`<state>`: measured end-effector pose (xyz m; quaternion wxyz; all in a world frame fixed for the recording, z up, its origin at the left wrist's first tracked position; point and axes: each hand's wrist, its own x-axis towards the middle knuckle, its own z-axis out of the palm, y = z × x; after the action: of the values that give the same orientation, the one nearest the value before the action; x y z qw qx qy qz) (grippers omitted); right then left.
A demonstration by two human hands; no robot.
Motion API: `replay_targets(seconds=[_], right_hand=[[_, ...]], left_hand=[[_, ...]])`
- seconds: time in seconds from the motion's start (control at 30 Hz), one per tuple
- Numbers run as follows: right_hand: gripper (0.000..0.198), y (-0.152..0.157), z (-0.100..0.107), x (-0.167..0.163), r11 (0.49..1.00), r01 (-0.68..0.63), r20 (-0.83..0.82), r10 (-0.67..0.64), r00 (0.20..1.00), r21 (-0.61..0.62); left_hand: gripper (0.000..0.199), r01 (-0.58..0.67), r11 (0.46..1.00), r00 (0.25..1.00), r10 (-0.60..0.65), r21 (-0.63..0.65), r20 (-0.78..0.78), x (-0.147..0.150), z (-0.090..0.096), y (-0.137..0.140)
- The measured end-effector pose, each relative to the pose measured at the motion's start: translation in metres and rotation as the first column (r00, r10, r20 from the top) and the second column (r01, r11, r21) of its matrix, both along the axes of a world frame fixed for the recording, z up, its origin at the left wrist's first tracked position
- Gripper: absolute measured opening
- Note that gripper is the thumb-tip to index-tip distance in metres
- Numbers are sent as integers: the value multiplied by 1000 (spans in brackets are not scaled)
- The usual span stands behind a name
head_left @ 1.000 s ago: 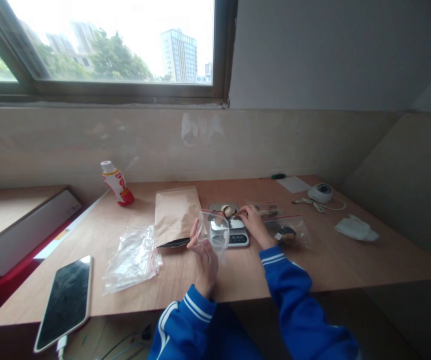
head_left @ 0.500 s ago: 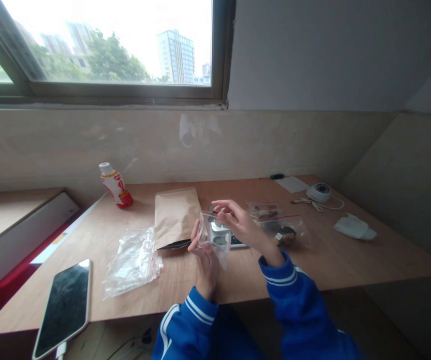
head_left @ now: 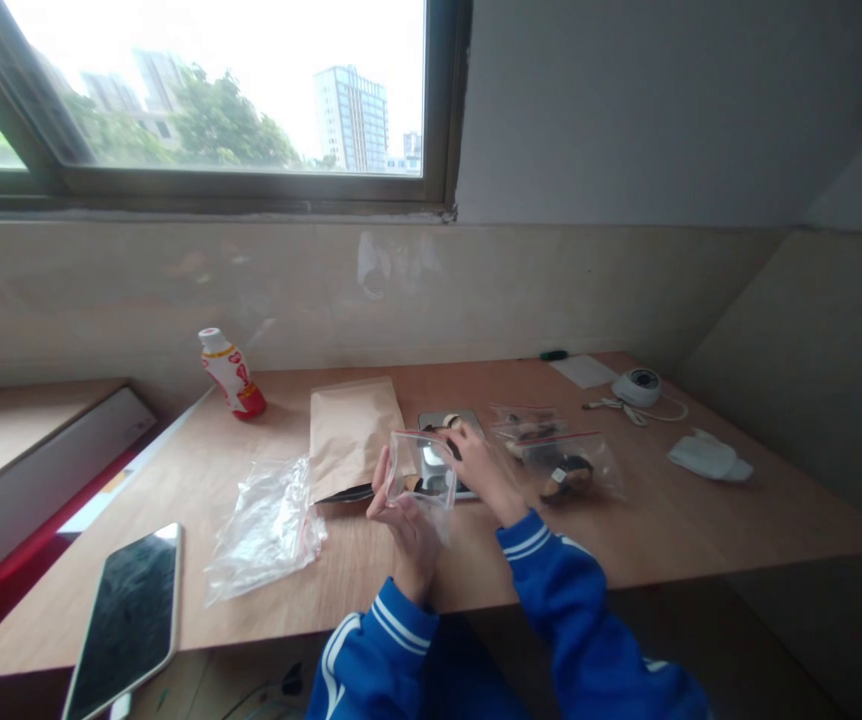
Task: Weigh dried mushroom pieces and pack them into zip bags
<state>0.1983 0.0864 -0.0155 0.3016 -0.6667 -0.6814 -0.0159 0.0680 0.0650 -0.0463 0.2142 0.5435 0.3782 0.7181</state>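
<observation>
My left hand is closed on a clear zip bag and keeps its mouth spread. A brown and dark piece shows in or through the bag's clear plastic. Behind the bag lies a small scale with a silver platform, partly covered by my hands. Dark and pale pieces sit on it, too small to name. My right hand is at these pieces, fingers bent and pinched together; what they grip is hidden. Right of it lie zip bags with similar pieces, the nearer bag holding a black and brown one.
A brown paper pouch and crumpled clear bags lie to the left. Further out are a phone over the table edge and a red-and-white bottle. At the right are a white dome camera and white tissue.
My right hand has moved from above the bag's mouth down to the pieces on the scale, its fingers drawing together. The zip bag in my left hand is spread wider, and a piece shows there.
</observation>
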Motion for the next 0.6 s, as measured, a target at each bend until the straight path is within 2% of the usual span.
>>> replay_targets(seconds=[0.07, 0.13, 0.23, 0.37, 0.47, 0.6], right_hand=[[25, 2, -13, -8, 998, 57, 116, -56, 992, 1], [25, 4, -22, -12, 995, 98, 167, -96, 981, -5], [23, 6, -26, -10, 995, 94, 136, -91, 987, -19], [22, -4, -18, -1, 999, 46, 99, -44, 994, -17], [22, -14, -10, 5, 999, 40, 25, -41, 999, 20], [22, -20, -3, 15, 990, 98, -201, -76, 977, 98]], left_hand=[[39, -16, 999, 1000, 16, 29, 14, 1, -1, 2], [37, -29, 997, 999, 26, 72, 45, 2, -5, 5], [31, -24, 992, 996, 13, 121, 91, 4, -12, 10], [18, -6, 985, 997, -8, 175, 82, 5, -17, 11], [16, 9, 988, 996, -24, 156, 90, 5, -18, 9], [21, 35, 996, 992, -46, 85, 120, 4, -19, 7]])
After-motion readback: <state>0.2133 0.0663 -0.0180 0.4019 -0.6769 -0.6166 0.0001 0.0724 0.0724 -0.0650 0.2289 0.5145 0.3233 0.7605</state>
